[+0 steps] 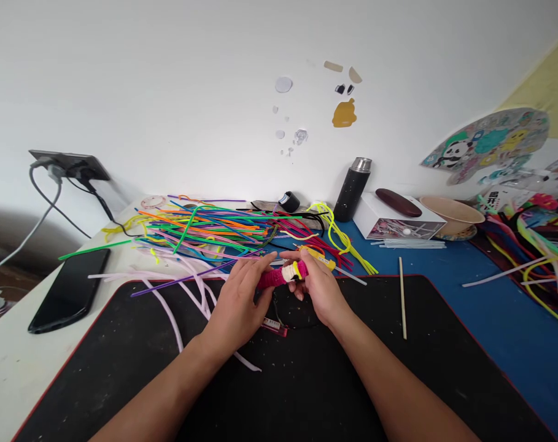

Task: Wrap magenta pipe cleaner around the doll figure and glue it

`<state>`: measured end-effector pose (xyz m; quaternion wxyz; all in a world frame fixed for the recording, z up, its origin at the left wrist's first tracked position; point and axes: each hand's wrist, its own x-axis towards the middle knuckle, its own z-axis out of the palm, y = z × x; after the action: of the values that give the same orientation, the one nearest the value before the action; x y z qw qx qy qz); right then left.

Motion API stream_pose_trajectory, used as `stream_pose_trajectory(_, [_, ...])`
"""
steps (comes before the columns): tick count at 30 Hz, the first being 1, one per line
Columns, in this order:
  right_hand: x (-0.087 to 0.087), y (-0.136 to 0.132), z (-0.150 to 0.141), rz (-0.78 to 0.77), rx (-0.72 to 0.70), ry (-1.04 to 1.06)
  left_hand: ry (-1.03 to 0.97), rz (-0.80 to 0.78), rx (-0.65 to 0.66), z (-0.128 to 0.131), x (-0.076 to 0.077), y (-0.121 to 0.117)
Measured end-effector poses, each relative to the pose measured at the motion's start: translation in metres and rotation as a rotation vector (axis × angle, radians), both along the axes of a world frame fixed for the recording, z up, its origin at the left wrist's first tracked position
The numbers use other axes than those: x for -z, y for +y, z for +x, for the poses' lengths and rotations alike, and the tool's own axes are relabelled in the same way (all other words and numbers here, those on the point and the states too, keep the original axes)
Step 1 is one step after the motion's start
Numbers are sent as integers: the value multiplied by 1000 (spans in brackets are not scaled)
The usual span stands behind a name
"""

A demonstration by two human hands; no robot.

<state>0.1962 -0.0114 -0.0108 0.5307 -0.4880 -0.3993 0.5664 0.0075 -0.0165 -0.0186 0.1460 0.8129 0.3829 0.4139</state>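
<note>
My left hand [239, 298] is closed on one end of a small coiled pipe-cleaner piece [288, 272], magenta with cream, yellow and black bands. At the other end, my right hand [323, 290] grips the same piece, its fingertips partly hidden behind it. The piece is held above the black mat [325, 380]. Just below it on the mat lies a small pink object with a white label [275, 327]. Pale lilac pipe cleaners [168, 313] spread beside and under my left hand. A yellow object [319, 256] sits just beyond my right hand.
A heap of coloured pipe cleaners [214, 227] lies behind the mat. Left is a black phone [69, 291]; right, a thin wooden stick [402, 301]. Along the wall stand a black flask [352, 190], a white box [368, 212] and a beige bowl [453, 215]. More pipe cleaners [536, 245] lie far right.
</note>
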Motion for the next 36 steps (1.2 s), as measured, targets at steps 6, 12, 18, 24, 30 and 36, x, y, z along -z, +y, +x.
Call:
stream_pose_trajectory(6, [-4,2,4,6,27,-18,-176,-212,1,2,1,1])
stream_pose_trajectory(12, [-9,4,9,24,79,31,-655,-776,101,2,1,10])
stream_pose_trajectory(18, [-9,3,7,32,26,-11,-879,-943,127,2,-2,14])
stream_pose_trajectory(24, [-9,2,7,44,-10,-19,-950,-997,154,4,-6,11])
stream_pose_trajectory(30, [-7,3,6,59,-22,-3,-986,-1094,241,3,-4,10])
stream_pose_trajectory(36, [-7,3,5,60,-23,9,-1002,-1143,241,3,-6,9])
